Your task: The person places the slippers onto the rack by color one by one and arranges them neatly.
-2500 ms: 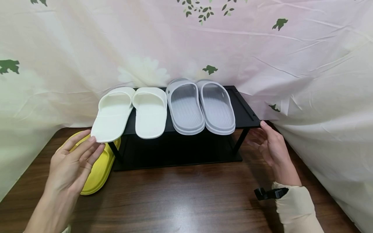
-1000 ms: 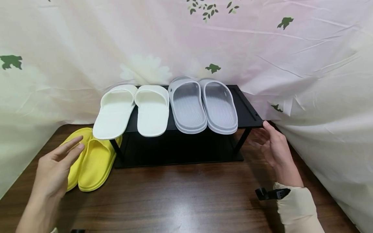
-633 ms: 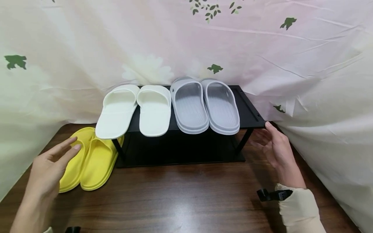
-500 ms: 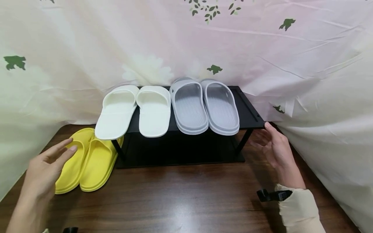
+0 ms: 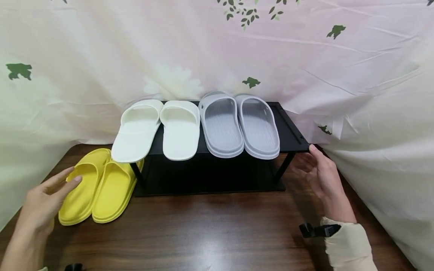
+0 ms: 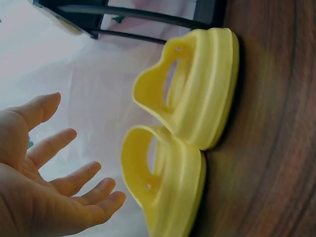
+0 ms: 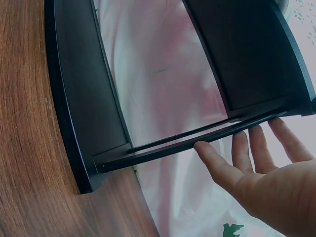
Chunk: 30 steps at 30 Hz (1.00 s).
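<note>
My left hand (image 5: 40, 203) hovers beside a yellow slipper (image 5: 79, 195), fingers spread and holding nothing. Another yellow slipper (image 5: 112, 192) lies against it on the wooden surface. In the left wrist view a gap separates the hand (image 6: 44, 187) from the slippers. A black two-tier shoe rack (image 5: 288, 131) bears a white slipper (image 5: 130, 145) and its mate (image 5: 179, 143), then a grey clog (image 5: 222, 128) and its mate (image 5: 259, 128). At the rack's front right corner, my right hand (image 5: 323, 173) touches the upper shelf's end. The right wrist view shows its fingers extended along the side bar (image 7: 173, 148).
Behind the rack hangs a pale pink curtain (image 5: 190, 49) with green leaf prints; cloth (image 5: 383, 162) also encloses the right side. The dark lower shelf (image 5: 207, 175) sits close to the brown wooden surface (image 5: 203, 233). A black strap (image 5: 318, 230) circles the right sleeve.
My left hand has left the white slipper and moved left and down past the yellow pair. The left yellow slipper has shifted left and nearer. My right hand stays at the rack's corner.
</note>
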Available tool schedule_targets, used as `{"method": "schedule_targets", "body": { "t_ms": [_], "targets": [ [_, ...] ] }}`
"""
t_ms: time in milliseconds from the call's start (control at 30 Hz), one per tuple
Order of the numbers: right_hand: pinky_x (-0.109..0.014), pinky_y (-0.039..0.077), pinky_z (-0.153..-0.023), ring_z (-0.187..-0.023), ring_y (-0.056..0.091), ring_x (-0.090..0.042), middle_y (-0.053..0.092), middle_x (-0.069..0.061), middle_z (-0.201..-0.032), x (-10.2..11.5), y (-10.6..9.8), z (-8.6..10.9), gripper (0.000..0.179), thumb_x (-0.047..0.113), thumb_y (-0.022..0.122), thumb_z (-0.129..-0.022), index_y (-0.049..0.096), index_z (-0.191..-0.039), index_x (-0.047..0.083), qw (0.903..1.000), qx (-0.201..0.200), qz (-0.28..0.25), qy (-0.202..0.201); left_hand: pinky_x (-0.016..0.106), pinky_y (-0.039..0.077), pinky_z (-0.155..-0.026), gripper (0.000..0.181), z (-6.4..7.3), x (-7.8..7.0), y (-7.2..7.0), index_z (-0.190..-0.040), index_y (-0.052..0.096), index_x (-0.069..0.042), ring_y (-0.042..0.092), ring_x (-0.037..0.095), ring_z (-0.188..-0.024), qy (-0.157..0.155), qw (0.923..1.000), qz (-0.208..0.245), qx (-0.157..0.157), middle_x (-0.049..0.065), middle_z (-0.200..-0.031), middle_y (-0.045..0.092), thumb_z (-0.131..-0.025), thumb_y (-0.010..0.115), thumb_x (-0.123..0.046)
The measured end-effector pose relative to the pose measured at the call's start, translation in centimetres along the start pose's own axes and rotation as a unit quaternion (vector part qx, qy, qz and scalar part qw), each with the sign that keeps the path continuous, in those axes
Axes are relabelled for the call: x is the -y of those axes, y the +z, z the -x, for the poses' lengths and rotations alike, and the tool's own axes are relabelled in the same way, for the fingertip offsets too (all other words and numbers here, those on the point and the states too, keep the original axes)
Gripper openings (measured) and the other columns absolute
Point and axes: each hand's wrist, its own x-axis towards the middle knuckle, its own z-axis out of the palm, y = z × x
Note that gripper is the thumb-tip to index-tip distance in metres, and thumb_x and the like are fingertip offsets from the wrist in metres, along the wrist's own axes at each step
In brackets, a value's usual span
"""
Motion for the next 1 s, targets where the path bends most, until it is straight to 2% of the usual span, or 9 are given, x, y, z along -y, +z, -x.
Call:
{"method": "schedule_targets", "body": {
  "t_ms": [333,467,533,600,633,700,800,933,1000],
  "targets": [
    [-0.037,0.06,-0.086,-0.103,0.068,-0.016,0.076,-0.002,-0.106,0.1,0.1,0.0,0.028,0.023,0.051,-0.109,0.077,-0.108,0.014,1.0,-0.006,-0.002,0.002,0.07,0.012,-0.116,0.082,-1.1,2.1,-0.9,-0.161,0.025,-0.022,0.003,0.045,-0.151,-0.019,0.9998,0.009,0.005,0.007,-0.166,0.015,-0.096,0.061,-0.057],
    [-0.037,0.06,-0.086,-0.102,0.069,-0.016,0.076,-0.003,-0.106,0.0,-0.1,0.3,0.028,0.024,0.051,-0.109,0.077,-0.108,0.014,0.9999,-0.006,-0.005,0.009,0.071,0.015,-0.115,0.083,-1.5,2.9,-1.3,-0.162,0.021,-0.022,0.005,0.048,-0.15,-0.023,0.9997,-0.006,0.009,0.014,-0.166,0.013,-0.097,0.058,-0.058],
    [-0.037,0.06,-0.086,-0.102,0.069,-0.016,0.076,-0.003,-0.106,-0.1,-0.1,0.4,0.029,0.023,0.05,-0.109,0.077,-0.107,0.014,0.9999,-0.005,-0.006,0.009,0.052,0.033,-0.117,0.084,-1.7,3.4,-1.5,-0.162,0.019,-0.022,0.009,0.05,-0.148,-0.025,0.9994,-0.019,0.016,0.02,-0.165,0.012,-0.097,0.057,-0.058],
    [-0.037,0.06,-0.086,-0.103,0.069,-0.016,0.076,-0.003,-0.107,-0.1,-0.2,0.4,0.03,0.023,0.049,-0.109,0.077,-0.107,0.014,0.9999,-0.002,-0.009,0.006,0.032,0.05,-0.102,0.083,-1.9,3.8,-1.6,-0.162,0.018,-0.022,0.015,0.051,-0.147,-0.026,0.999,-0.03,0.022,0.024,-0.165,0.012,-0.098,0.056,-0.058],
    [-0.037,0.06,-0.086,-0.103,0.069,-0.016,0.076,-0.003,-0.107,-0.1,-0.2,0.4,0.03,0.023,0.049,-0.11,0.077,-0.107,0.014,0.9999,-0.002,-0.009,0.004,0.022,0.053,-0.089,0.083,-2.0,3.9,-1.7,-0.162,0.017,-0.02,0.017,0.052,-0.146,-0.025,0.9988,-0.033,0.027,0.026,-0.164,0.012,-0.099,0.055,-0.057],
    [-0.037,0.06,-0.086,-0.104,0.069,-0.016,0.076,-0.003,-0.107,-0.1,-0.1,0.3,0.03,0.022,0.048,-0.11,0.077,-0.108,0.013,1.0,0.0,-0.009,0.001,0.01,0.047,-0.065,0.083,-2.1,4.3,-1.9,-0.163,0.015,-0.017,0.021,0.053,-0.144,-0.02,0.9986,-0.036,0.032,0.029,-0.163,0.012,-0.1,0.055,-0.055],
    [-0.037,0.06,-0.086,-0.104,0.069,-0.016,0.076,-0.003,-0.107,0.0,-0.1,0.2,0.03,0.022,0.048,-0.11,0.077,-0.108,0.013,1.0,0.0,-0.009,0.002,0.008,0.043,-0.058,0.084,-2.3,4.9,-2.1,-0.162,0.013,-0.011,0.025,0.056,-0.139,-0.02,0.9983,-0.042,0.035,0.034,-0.161,0.014,-0.102,0.053,-0.053],
    [-0.037,0.06,-0.086,-0.104,0.068,-0.016,0.076,-0.002,-0.107,0.0,0.0,0.2,0.03,0.023,0.049,-0.11,0.077,-0.109,0.014,1.0,-0.002,-0.005,0.004,0.013,0.049,-0.055,0.089,-2.5,5.5,-2.3,-0.161,0.011,-0.004,0.037,0.055,-0.126,-0.037,0.9969,-0.061,0.035,0.038,-0.158,0.019,-0.101,0.052,-0.055],
    [-0.037,0.06,-0.086,-0.104,0.068,-0.016,0.076,-0.002,-0.108,0.1,0.0,0.1,0.03,0.023,0.049,-0.11,0.077,-0.109,0.014,1.0,0.0,-0.004,0.003,0.016,0.052,-0.056,0.091,-2.7,5.8,-2.5,-0.161,0.011,-0.002,0.053,0.039,-0.112,-0.044,0.9963,-0.063,0.037,0.038,-0.157,0.022,-0.1,0.053,-0.055]
  ]
}}
